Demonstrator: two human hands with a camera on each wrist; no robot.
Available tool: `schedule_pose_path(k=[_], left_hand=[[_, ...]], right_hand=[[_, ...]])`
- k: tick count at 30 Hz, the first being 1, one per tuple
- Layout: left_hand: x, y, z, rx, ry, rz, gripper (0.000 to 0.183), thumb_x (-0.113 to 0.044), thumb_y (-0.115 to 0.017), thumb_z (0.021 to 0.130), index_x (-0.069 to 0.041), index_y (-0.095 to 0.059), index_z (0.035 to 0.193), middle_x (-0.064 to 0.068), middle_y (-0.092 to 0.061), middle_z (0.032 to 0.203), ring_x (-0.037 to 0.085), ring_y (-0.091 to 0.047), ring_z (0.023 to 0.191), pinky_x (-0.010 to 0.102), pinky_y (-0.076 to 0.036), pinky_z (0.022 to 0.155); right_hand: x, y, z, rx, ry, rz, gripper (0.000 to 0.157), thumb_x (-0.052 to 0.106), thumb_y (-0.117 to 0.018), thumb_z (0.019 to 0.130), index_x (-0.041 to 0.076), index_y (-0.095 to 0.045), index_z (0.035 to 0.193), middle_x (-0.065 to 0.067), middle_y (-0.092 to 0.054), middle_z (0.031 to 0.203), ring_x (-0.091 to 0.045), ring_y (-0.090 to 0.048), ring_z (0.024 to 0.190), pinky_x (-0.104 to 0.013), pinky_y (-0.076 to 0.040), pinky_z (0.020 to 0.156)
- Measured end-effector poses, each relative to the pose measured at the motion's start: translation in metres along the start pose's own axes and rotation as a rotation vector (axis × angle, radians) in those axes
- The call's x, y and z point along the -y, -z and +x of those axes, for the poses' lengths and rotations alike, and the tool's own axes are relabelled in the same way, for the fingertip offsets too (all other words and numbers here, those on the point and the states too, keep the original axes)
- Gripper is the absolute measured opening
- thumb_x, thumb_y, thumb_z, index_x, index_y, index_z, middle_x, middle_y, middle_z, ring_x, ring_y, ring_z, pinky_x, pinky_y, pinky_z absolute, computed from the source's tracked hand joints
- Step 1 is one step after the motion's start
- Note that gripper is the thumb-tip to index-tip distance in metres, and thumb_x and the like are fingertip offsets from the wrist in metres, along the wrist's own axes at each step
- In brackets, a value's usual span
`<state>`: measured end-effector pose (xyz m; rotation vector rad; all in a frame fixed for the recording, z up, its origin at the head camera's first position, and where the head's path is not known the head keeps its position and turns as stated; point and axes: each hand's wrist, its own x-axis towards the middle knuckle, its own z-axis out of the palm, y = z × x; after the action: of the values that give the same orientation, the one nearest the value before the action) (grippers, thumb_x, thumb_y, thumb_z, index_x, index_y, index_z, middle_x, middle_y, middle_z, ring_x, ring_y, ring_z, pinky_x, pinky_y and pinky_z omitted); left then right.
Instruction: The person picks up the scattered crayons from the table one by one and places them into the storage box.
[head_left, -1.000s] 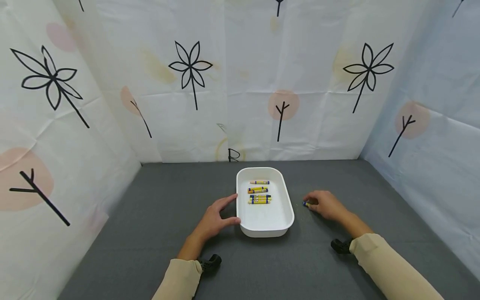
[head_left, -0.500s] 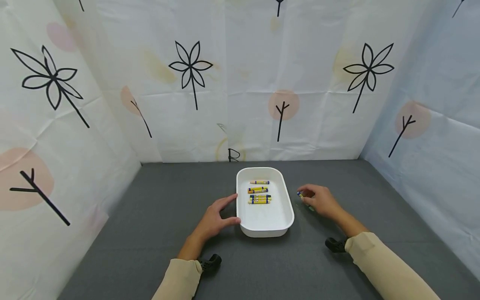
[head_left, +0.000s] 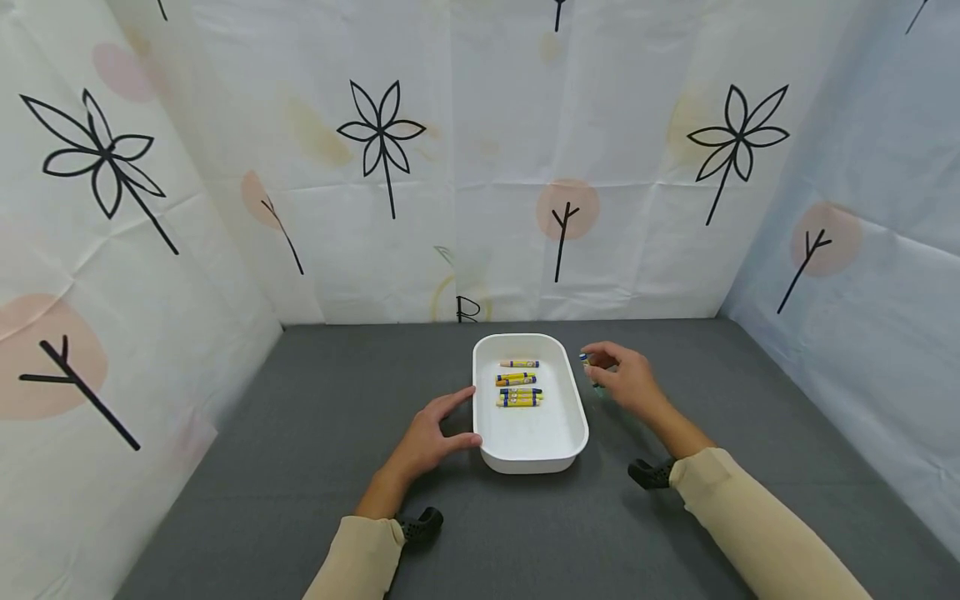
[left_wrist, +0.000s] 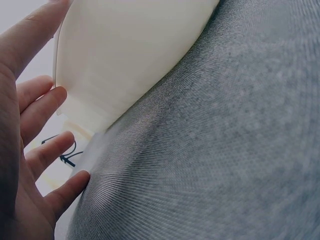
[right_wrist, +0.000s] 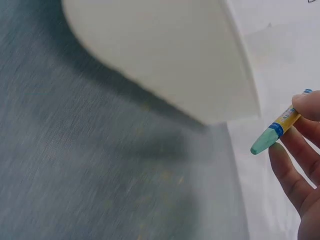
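**Mint-green crayon is up beside the tray, not in it**

At the left, the left hand is as it was a second ago: fingers and thumb spread wide, tips touching the near-left side and rim of the white plastic tray, gripping nothing. A dark wrist strap shows below it, at the cuff of the beige left sleeve.

The tray has not shifted on the grey cloth. The yellow-wrapped crayons inside lie unchanged, in rough rows: one alone at the far end, a pair nearer, then a tight group whose exact count is hard to make out.

Just right of the tray is the change. The right hand has come leftward and farther forward, from well apart on the cloth to near the tray's far-right rim. Thumb and fingertips pinch the mint-green crayon, its coloured end exposed. It appears raised above the cloth, apart from the tray wall. I judge this as mid-carry: the crayon is nearer the others but outside the rim.
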<state>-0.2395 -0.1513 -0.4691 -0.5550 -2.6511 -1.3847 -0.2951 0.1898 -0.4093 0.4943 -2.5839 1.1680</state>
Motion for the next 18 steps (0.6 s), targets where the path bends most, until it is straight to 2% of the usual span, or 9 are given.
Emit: schedule_pose_path(k=[10, 18], left_hand=[[-0.001, 0.0, 0.001, -0.001, 0.002, -0.002, 0.074, -0.035, -0.082, 0.078, -0.025, -0.05, 0.144, 0.004, -0.048, 0.144, 0.03, -0.041, 0.134, 0.057, -0.034, 0.105], [-0.001, 0.0, 0.0, -0.007, 0.004, -0.004, 0.074, -0.034, -0.083, 0.078, -0.026, -0.051, 0.144, 0.005, -0.049, 0.144, 0.03, -0.041, 0.134, 0.057, -0.033, 0.106]], right_hand=[[0.027, -0.018, 0.022, 0.013, -0.013, 0.03, 0.03, 0.008, -0.068, 0.092, 0.005, -0.065, 0.121, -0.01, -0.066, 0.099, -0.026, -0.061, 0.088, -0.037, -0.053, 0.068], [0.046, -0.029, 0.039, 0.1, -0.008, -0.007, 0.025, 0.008, -0.069, 0.091, 0.007, -0.067, 0.116, -0.009, -0.067, 0.103, -0.027, -0.061, 0.094, -0.04, -0.053, 0.074]])
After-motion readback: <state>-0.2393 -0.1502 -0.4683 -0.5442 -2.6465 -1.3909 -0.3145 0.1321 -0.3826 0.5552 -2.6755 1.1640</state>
